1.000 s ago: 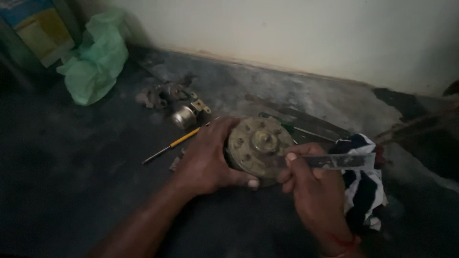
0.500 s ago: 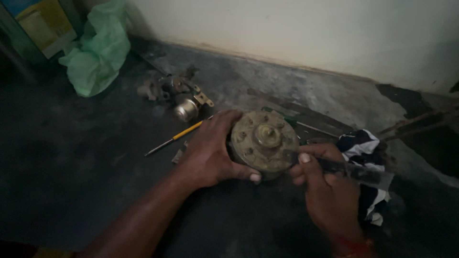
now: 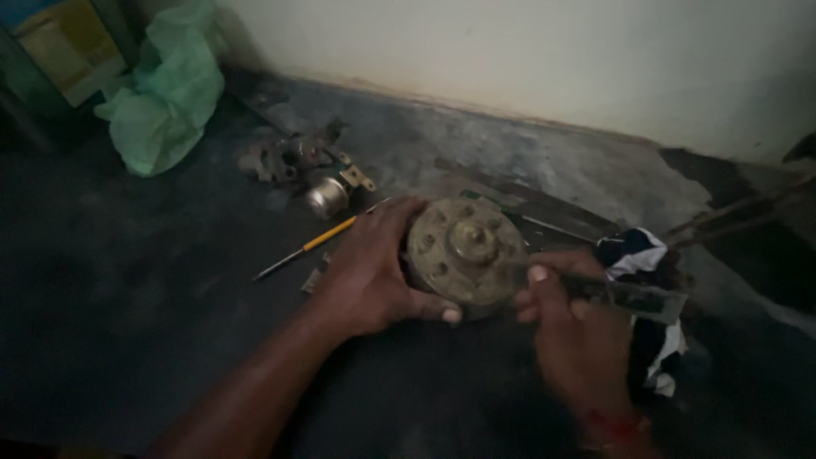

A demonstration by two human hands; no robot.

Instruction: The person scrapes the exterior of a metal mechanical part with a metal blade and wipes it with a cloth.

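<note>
A round, rusty metal hub with bolt holes and a raised centre stands on the dark floor. My left hand grips its left side, thumb along the lower edge. My right hand is closed on a flat metal blade, whose tip touches the hub's right edge. The blade's far end sticks out to the right over a cloth.
A yellow-handled screwdriver lies left of the hub. Small metal parts sit behind it. A green plastic bag is at the back left. A dark and white cloth lies at the right. A pale wall runs along the back.
The view has shifted slightly. My right hand has slid the blade down and closer against the hub's right edge. My left hand keeps its grip.
</note>
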